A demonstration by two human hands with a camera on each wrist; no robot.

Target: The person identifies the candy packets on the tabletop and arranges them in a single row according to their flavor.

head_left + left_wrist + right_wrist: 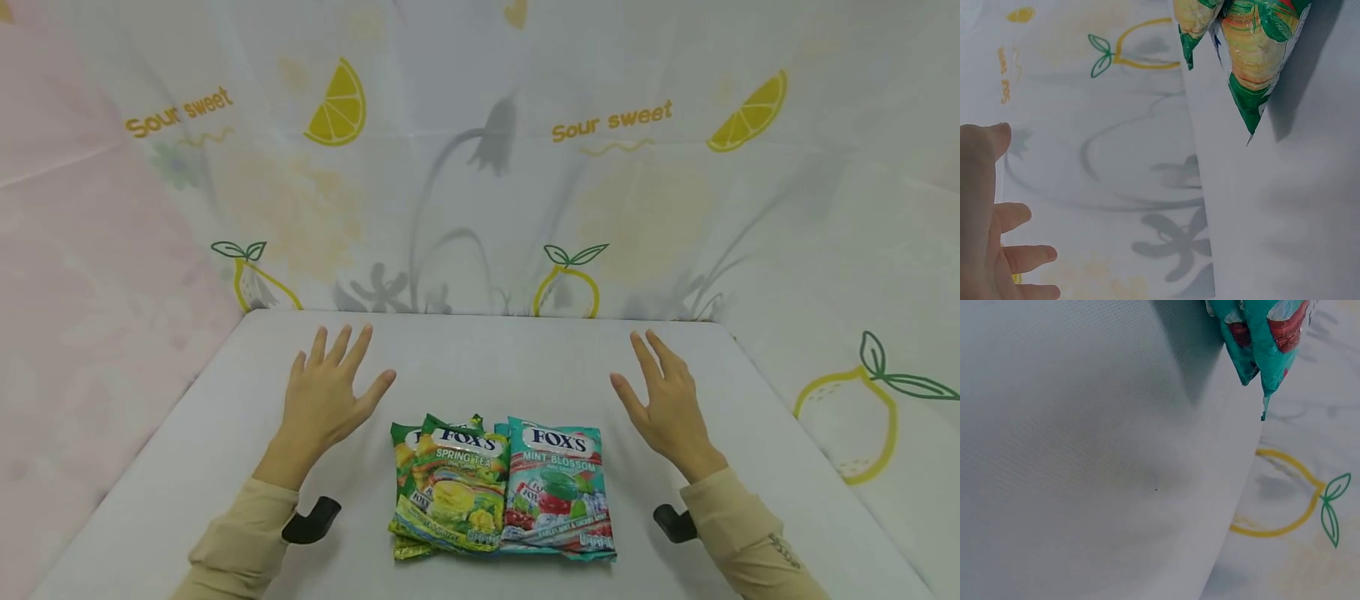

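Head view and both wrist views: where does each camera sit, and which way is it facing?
Head: on the person's head, facing forward and down at the green bags and teal bags on the table; left hand, right hand and sleeves show.
Left wrist: on that wrist, facing green bags' corners and the cloth; fingers show at the left edge.
Right wrist: on that wrist, facing teal bags' corners, table and cloth; no body part shows.
Head and left wrist share the green bags.
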